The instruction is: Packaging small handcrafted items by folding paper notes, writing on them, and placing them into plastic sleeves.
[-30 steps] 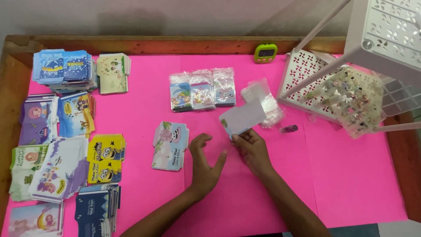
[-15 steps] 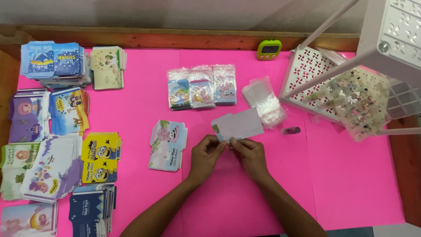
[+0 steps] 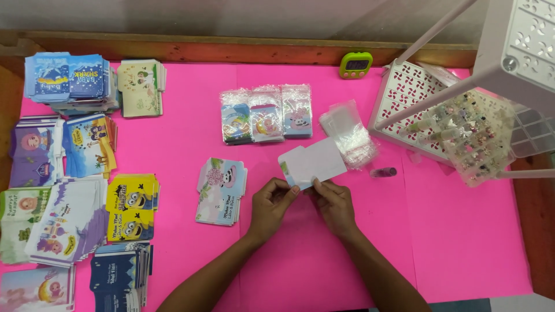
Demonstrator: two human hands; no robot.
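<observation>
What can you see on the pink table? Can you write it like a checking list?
Surface: pink table cover, wooden rim at the back.
Job's things: white die-cut card, blank side up, held at its lower edge by both hands; small stack of pastel cards beside the left hand.
Clutter: card piles along the left side; three bagged card packs; clear plastic sleeves; green digital timer; small dark cap-like item.
Grippers: left hand and right hand pinch the card.
Cables: nothing seen.
Surroundings: white plastic rack at right, holding a bag of small trinkets.
</observation>
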